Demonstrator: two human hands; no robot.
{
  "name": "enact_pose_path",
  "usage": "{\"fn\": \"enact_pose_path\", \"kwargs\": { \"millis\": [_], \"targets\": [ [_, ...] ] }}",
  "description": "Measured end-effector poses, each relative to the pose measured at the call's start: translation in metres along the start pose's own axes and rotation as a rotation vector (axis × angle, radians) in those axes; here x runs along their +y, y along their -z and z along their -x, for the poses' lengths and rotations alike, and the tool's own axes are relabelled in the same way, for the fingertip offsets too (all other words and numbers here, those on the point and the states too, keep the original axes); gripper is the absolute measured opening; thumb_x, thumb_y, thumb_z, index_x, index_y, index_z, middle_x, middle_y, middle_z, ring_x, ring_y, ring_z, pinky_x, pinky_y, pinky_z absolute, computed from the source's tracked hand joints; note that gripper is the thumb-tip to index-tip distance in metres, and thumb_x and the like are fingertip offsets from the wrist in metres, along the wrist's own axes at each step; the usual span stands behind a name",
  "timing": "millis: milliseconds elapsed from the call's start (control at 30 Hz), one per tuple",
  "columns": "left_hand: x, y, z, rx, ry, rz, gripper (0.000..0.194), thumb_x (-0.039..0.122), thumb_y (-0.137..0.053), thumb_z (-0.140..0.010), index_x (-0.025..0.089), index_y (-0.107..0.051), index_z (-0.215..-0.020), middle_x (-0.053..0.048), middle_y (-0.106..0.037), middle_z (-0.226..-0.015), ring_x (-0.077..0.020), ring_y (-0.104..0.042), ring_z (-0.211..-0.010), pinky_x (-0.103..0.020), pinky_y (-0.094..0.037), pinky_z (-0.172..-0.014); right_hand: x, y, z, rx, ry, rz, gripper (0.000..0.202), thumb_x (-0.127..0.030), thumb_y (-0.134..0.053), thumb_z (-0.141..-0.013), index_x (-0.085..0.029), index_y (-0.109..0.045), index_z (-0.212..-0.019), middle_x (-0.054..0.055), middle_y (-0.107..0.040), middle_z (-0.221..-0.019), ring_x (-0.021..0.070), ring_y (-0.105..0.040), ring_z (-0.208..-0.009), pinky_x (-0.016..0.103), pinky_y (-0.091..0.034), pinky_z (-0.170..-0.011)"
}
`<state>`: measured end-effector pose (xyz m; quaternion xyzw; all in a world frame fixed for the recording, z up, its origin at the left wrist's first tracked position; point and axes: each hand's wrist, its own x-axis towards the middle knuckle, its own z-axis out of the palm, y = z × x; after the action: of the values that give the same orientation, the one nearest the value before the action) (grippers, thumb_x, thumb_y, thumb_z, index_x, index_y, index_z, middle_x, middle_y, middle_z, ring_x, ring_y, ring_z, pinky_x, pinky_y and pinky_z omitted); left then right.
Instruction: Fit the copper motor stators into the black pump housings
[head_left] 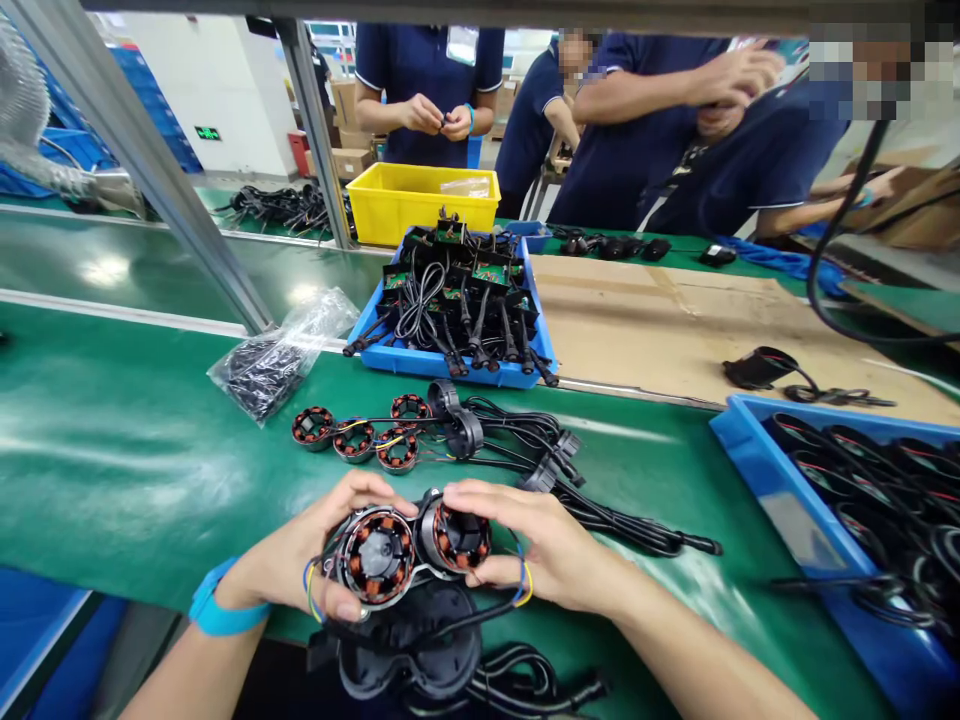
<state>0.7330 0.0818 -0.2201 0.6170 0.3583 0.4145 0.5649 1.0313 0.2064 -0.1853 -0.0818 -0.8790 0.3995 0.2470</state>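
Observation:
My left hand point(296, 550), with a blue band at its wrist, grips the left side of a twin round motor housing point(431, 573). Seated in its left ring is a copper-wound stator point(375, 560). The fingers and thumb of my right hand point(559, 548) close around a second stator point(459, 538), which sits tilted at the right ring; I cannot tell how far in it is. Yellow-and-blue wires point(525, 585) run down both sides. Just below lies a black twin-ring plastic cover point(420, 655) with a coiled black cable point(521, 675).
Several loose stators point(352, 440) and black cables point(615, 525) lie beyond my hands. A blue tray of circuit-board parts point(450, 365), a plastic bag point(274, 365) and a yellow bin point(420, 215) stand further back. At right is another blue tray point(780, 510). Co-workers stand opposite; a metal post point(180, 190) rises at left.

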Motion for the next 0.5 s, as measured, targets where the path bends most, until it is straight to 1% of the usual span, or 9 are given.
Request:
{"fn": "enact_pose_path", "kwargs": {
  "millis": [67, 133, 233, 300, 433, 467, 500],
  "targets": [
    [0.001, -0.001, 0.0, 0.006, 0.004, 0.009, 0.088, 0.051, -0.091, -0.07, 0.028, -0.047, -0.142, -0.012, -0.05, -0.136, -0.0316, -0.057, -0.128, -0.044, -0.051, -0.107, 0.003, 0.005, -0.001, -0.101, 0.08, -0.036, 0.062, -0.037, -0.076, -0.089, -0.021, -0.056, -0.146, 0.007, -0.058, -0.145, 0.0127, -0.052, -0.141, 0.024, -0.042, -0.122],
    [0.002, -0.001, -0.001, -0.008, 0.018, 0.053, 0.089, 0.049, -0.091, -0.07, 0.03, -0.044, -0.143, -0.013, -0.051, -0.137, -0.0332, -0.058, -0.128, -0.047, -0.051, -0.106, 0.005, 0.01, -0.004, -0.163, 0.079, -0.077, 0.061, -0.036, -0.076, -0.088, -0.023, -0.057, -0.145, 0.006, -0.057, -0.146, 0.0133, -0.051, -0.142, 0.025, -0.042, -0.123],
    [0.002, -0.001, -0.001, -0.029, 0.022, 0.091, 0.087, 0.048, -0.09, -0.072, 0.03, -0.041, -0.142, -0.013, -0.051, -0.14, -0.0348, -0.057, -0.131, -0.049, -0.051, -0.107, 0.005, 0.015, -0.009, -0.149, 0.024, -0.085, 0.066, -0.039, -0.079, -0.085, -0.024, -0.057, -0.146, 0.007, -0.058, -0.145, 0.0137, -0.056, -0.137, 0.025, -0.046, -0.12],
    [0.002, -0.002, -0.001, -0.034, 0.02, 0.096, 0.088, 0.049, -0.09, -0.072, 0.03, -0.041, -0.142, -0.013, -0.051, -0.141, -0.0338, -0.057, -0.132, -0.048, -0.05, -0.108, 0.003, 0.018, -0.013, -0.152, 0.005, -0.075, 0.066, -0.04, -0.078, -0.086, -0.024, -0.056, -0.147, 0.007, -0.057, -0.146, 0.0139, -0.056, -0.137, 0.024, -0.046, -0.119],
    [0.001, -0.003, -0.001, -0.033, 0.033, 0.116, 0.09, 0.05, -0.091, -0.071, 0.028, -0.039, -0.141, -0.014, -0.054, -0.14, -0.0341, -0.059, -0.13, -0.049, -0.05, -0.108, -0.002, 0.022, -0.019, -0.311, 0.028, -0.149, 0.055, -0.038, -0.072, -0.091, -0.024, -0.06, -0.143, 0.004, -0.06, -0.143, 0.0144, -0.054, -0.14, 0.026, -0.044, -0.121],
    [0.001, -0.003, -0.001, -0.024, 0.027, 0.117, 0.09, 0.049, -0.091, -0.071, 0.027, -0.039, -0.141, -0.015, -0.053, -0.14, -0.0346, -0.059, -0.13, -0.049, -0.05, -0.107, -0.004, 0.022, -0.019, -0.319, 0.023, -0.153, 0.055, -0.039, -0.073, -0.091, -0.024, -0.06, -0.143, 0.004, -0.061, -0.141, 0.0142, -0.055, -0.138, 0.026, -0.045, -0.12],
    [0.0, -0.004, -0.001, -0.016, 0.021, 0.115, 0.089, 0.049, -0.091, -0.071, 0.027, -0.04, -0.141, -0.016, -0.053, -0.14, -0.0352, -0.059, -0.13, -0.05, -0.051, -0.106, -0.005, 0.02, -0.018, -0.296, 0.008, -0.134, 0.056, -0.04, -0.074, -0.09, -0.024, -0.06, -0.142, 0.005, -0.061, -0.14, 0.014, -0.057, -0.135, 0.025, -0.047, -0.118]
  ]
}}
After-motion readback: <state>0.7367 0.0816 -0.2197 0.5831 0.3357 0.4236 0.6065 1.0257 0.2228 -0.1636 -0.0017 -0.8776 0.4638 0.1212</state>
